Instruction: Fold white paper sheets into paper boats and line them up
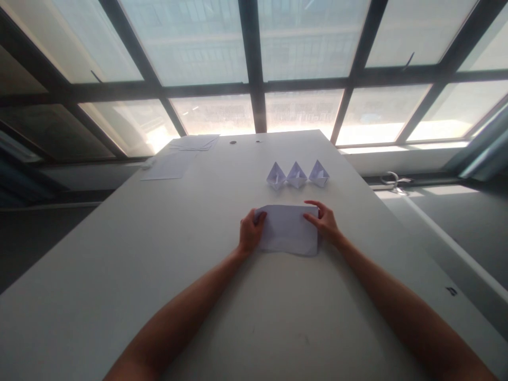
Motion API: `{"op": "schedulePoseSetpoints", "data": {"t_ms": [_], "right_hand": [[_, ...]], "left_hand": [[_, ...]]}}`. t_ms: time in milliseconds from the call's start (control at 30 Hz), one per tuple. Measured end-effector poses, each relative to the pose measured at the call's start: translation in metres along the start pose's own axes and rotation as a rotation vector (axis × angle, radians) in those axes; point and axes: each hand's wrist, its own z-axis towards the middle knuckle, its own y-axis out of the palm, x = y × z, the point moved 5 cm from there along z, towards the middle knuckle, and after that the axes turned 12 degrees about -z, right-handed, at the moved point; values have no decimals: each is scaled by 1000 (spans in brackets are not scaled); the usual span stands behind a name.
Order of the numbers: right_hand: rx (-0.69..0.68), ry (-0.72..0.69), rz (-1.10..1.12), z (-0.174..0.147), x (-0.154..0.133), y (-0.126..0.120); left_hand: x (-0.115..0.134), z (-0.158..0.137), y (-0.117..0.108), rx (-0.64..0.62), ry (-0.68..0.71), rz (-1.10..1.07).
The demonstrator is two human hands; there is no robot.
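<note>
A folded sheet of white paper is held over the near middle of the white table. My left hand grips its left edge, thumb on the front face. At the upper right corner is my right hand, its thumb against the front and its index finger stretched along the top edge. Just beyond the sheet stand three folded white paper boats: a left one, a middle one and a right one. Neither hand touches them.
Loose white paper sheets lie at the table's far left, with more sheets behind them. A small round dark object is near the far edge of the white table. Large framed windows rise beyond it.
</note>
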Motion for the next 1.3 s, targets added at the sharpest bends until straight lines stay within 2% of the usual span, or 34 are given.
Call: {"op": "schedulePoseSetpoints", "data": {"t_ms": [233,467,567,733,800,900,967,1033,1100,1167,1233,1300], "right_hand": [[-134,98,179,-5,-8,11],[5,115,50,1,3,9],[34,126,-28,2,7,6],[-18,78,-128,2,7,14],[-31,43,-168,1,6,18],[-26,-7,-262,-2,4,21],[-8,-21,-409,-6,1,21],[14,-27,-628,-11,-4,18],[40,-67,-852,-16,-14,16],[59,-156,-981,-21,-26,19],[32,-258,-985,-25,-35,28],[-56,-343,-937,-29,-39,43]], "left_hand": [[-3,1,-4,169,-54,-74],[-9,7,-1,174,-82,-196],[-9,8,-3,159,-54,-120],[5,6,-6,116,78,152],[10,2,-1,12,108,248],[10,-5,19,-298,131,336],[6,-12,32,-503,150,398],[1,-17,40,-644,155,471],[-3,-19,44,-720,155,523],[-4,-21,45,-758,164,544],[-2,-24,46,-779,178,553],[2,-27,47,-795,198,554]]}}
